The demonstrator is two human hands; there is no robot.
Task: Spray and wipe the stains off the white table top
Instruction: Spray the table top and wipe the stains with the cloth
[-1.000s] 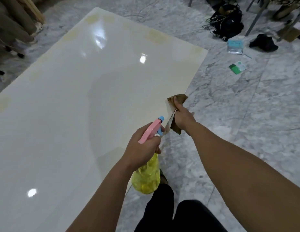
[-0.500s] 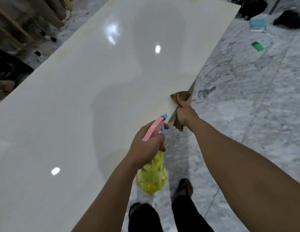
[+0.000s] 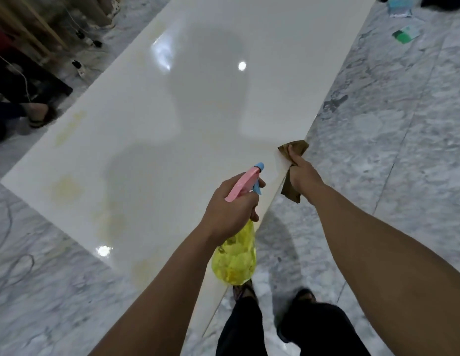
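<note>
Two hands: spray bottle (image 3: 234, 255), cloth (image 3: 291, 150)

The bench (image 3: 172, 129) is glossy white with pale yellow stains (image 3: 65, 190). The bottle (image 3: 235, 260) is clear yellow, with a pink head (image 3: 240, 185) and blue nozzle (image 3: 259, 166). The cloth (image 3: 295, 147) is brown. The floor (image 3: 403, 124) is grey-white marble. The trousers (image 3: 313, 332) look black, perhaps dark blue.

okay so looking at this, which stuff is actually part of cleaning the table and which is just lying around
Part of the job:
spray bottle in left hand
brown cloth in right hand
white table top
yellowish stains

Just lying about:
green packet
cables
blue packet
</note>
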